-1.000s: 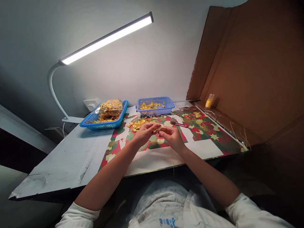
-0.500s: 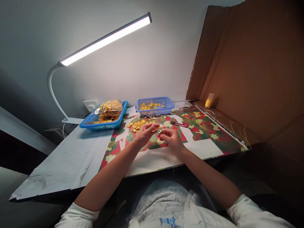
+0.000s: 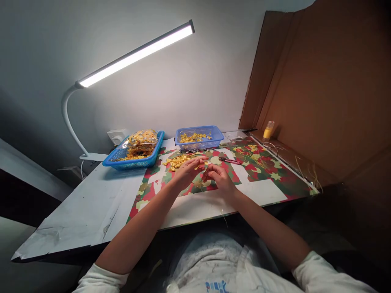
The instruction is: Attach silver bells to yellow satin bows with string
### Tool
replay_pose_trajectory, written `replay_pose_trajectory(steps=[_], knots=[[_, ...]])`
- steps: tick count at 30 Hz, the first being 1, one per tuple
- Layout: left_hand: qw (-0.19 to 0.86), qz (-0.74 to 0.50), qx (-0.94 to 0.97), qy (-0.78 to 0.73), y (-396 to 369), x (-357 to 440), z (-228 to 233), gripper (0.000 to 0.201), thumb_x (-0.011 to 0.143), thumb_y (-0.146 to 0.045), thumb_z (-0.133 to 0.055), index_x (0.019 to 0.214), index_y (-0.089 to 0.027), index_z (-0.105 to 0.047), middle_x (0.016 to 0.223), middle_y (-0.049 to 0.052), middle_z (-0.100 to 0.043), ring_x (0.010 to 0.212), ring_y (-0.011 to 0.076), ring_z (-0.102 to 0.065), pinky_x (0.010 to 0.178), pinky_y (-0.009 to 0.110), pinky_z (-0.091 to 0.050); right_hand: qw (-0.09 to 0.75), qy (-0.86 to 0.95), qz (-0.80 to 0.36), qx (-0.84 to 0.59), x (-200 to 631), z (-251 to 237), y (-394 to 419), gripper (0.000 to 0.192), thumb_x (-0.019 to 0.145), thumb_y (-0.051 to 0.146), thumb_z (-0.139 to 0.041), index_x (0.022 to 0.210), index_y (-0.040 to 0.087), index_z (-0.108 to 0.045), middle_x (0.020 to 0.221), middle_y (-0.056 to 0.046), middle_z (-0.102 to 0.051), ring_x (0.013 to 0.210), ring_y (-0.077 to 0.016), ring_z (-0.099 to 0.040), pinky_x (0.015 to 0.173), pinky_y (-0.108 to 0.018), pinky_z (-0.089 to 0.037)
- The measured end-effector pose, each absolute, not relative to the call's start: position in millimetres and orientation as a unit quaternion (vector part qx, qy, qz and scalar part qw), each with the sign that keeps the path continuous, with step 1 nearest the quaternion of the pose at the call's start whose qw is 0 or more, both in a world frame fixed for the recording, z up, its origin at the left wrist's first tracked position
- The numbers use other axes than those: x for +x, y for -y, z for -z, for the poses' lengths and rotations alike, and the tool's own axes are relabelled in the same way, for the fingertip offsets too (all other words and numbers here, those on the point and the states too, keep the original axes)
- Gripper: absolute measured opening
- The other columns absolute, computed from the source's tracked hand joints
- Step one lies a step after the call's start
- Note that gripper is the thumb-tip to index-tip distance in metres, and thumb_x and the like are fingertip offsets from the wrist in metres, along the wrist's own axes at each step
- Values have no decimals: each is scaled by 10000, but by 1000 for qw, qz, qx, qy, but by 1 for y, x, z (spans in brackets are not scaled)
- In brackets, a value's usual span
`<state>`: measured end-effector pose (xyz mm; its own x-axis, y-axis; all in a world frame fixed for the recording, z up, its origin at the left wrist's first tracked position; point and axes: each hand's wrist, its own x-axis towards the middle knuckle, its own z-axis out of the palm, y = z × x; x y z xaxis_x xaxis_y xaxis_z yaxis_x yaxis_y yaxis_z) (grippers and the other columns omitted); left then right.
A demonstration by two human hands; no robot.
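**Pinching a small gold piece over the patterned mat**

Working close together, the left hand (image 3: pixel 187 173) and right hand (image 3: pixel 220 178) pinched a small gold piece (image 3: pixel 200 166) between curled fingertips, just before a loose gold pile (image 3: pixel 177 160), keeping supplies within reach.

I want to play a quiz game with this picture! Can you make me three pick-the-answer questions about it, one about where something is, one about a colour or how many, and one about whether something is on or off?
1. Where is the small yellow bottle?
A. by the cardboard wall
B. in a basket
C. in a hand

2. How many blue baskets stand on the table?
A. one
B. two
C. four

3. The desk lamp is:
A. off
B. broken
C. lit

Answers: 1 A, it stands on the ledge beside the cardboard wall. 2 B, a left basket and a right basket. 3 C, its bar glows white.
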<state>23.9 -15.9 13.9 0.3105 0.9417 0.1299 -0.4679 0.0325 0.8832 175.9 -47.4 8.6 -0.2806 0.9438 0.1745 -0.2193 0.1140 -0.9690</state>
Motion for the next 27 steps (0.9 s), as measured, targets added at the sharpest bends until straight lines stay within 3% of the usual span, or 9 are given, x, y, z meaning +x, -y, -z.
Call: replay_pose_trajectory(steps=[4,7,15,18,22,27], knots=[[669,-532,446,-266,16,25,-17,240,740,-358,-738,641,-153,-662,837,46,-692,815,159,-610,781,287,-449,452,532,-647,-309,174,-7,48,71,683,263,-480,725,211,-456,503,70,-466,455,-84,-395,474,-222,-304],[657,-537,449,-281,16,25,-19,273,766,-361,-695,604,-160,-605,753,27,-642,753,143,-581,718,268,-443,433,535,-658,-307,174,-5,48,115,672,287,-498,710,215,-417,466,111,-301,421,-58,-245,446,-208,-247],[623,-554,468,-293,16,24,-20,295,735,-383,-703,590,-169,-561,749,0,-561,706,113,-506,627,222,-391,422,548,-646,-322,176,-4,47,127,653,305,-513,705,219,-436,469,110,-262,425,-67,-228,446,-218,-286],[610,-555,479,-300,16,25,-18,292,728,-392,-715,592,-169,-583,758,10,-563,713,122,-498,608,226,-371,431,534,-648,-331,175,-4,47,92,655,285,-495,696,204,-487,502,76,-349,462,-80,-317,461,-218,-280],[606,-548,490,-304,15,26,-15,324,697,-434,-749,588,-166,-604,753,15,-574,702,124,-490,617,236,-376,430,526,-654,-331,175,-5,46,185,673,293,-490,780,182,-593,650,5,-581,609,-118,-517,583,-238,-393],[607,-553,483,-306,15,25,-16,334,680,-445,-767,588,-163,-613,746,16,-580,717,124,-507,614,229,-382,414,520,-678,-314,177,-7,46,236,664,280,-468,763,172,-654,674,-35,-666,666,-157,-603,677,-273,-455]])
